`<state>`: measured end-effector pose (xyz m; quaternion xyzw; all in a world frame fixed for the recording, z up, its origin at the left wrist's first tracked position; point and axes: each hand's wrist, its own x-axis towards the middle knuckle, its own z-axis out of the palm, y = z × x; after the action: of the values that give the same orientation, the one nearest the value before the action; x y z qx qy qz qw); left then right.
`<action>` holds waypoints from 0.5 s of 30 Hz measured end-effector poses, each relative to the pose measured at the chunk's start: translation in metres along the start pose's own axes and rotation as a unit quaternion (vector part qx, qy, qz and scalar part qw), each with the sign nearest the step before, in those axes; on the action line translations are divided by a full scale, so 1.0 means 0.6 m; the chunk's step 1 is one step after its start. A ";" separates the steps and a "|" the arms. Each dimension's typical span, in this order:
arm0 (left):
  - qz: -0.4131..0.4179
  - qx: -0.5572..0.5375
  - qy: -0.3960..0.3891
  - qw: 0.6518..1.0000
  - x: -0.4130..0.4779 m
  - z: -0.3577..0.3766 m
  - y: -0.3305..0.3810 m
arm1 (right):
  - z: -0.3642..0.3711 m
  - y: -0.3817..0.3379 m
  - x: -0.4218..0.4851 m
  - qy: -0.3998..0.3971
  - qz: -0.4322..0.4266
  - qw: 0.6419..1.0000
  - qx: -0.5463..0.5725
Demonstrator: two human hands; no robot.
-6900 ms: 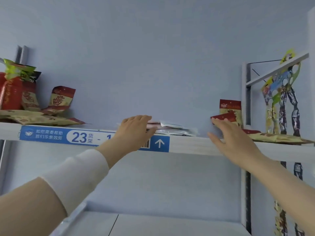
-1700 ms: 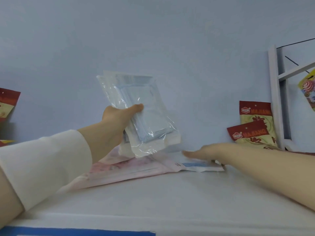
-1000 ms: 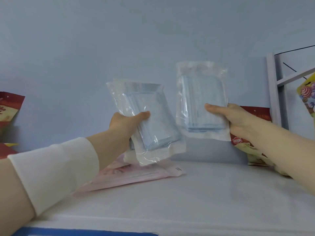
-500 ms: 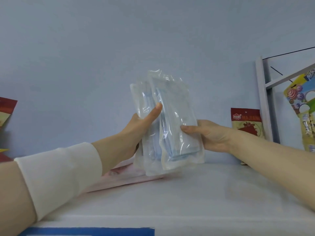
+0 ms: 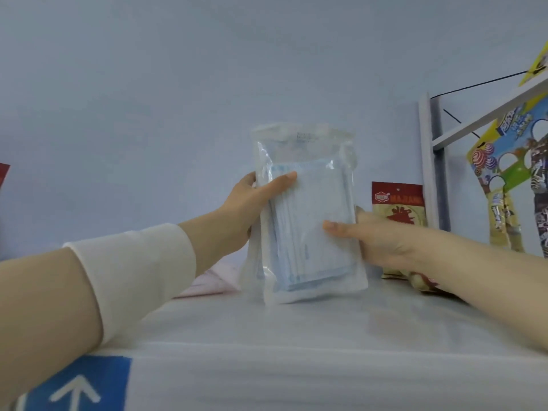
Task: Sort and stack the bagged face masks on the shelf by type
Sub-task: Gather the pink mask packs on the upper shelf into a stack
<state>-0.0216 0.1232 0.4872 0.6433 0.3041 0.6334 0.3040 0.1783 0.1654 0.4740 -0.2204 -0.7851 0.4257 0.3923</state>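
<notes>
While the left hand [image 5: 246, 209] and right hand [image 5: 382, 241] grip them from either side, thumbs in front and fingers behind, the clear mask bags [image 5: 308, 215] of blue masks stand upright, pressed together, low over the white shelf [image 5: 296, 336]. Pink bags [image 5: 213, 280] lie flat behind the left wrist. A red snack bag [image 5: 397, 203] stands at right.

The shelf [image 5: 296, 336] front lies open — pink bags [image 5: 213, 280] (lying flat) block the back left, a red snack packet [image 5: 397, 203] the right.
</notes>
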 end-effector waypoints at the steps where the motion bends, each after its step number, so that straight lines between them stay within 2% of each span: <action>1: 0.000 0.020 -0.020 1.000 -0.004 0.007 -0.008 | -0.002 0.014 -0.004 -0.010 0.012 1.000 -0.021; 3: -0.001 0.044 -0.038 0.998 -0.009 0.014 -0.018 | -0.004 0.030 -0.002 0.005 0.021 0.999 -0.046; 7: -0.030 0.037 -0.036 0.998 -0.012 0.013 -0.015 | -0.004 0.038 0.020 0.023 -0.003 1.000 -0.016; 10: -0.061 0.039 -0.036 0.997 -0.015 0.019 -0.017 | -0.002 0.039 0.018 0.021 -0.046 0.998 -0.025; 15: -0.044 0.010 -0.052 0.998 -0.015 0.024 -0.008 | -0.018 0.002 0.016 0.031 -0.080 0.994 -0.063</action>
<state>-0.0071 0.1191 0.4773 0.6643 0.3223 0.5822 0.3402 0.1812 0.1778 0.4803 -0.1942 -0.8128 0.3353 0.4350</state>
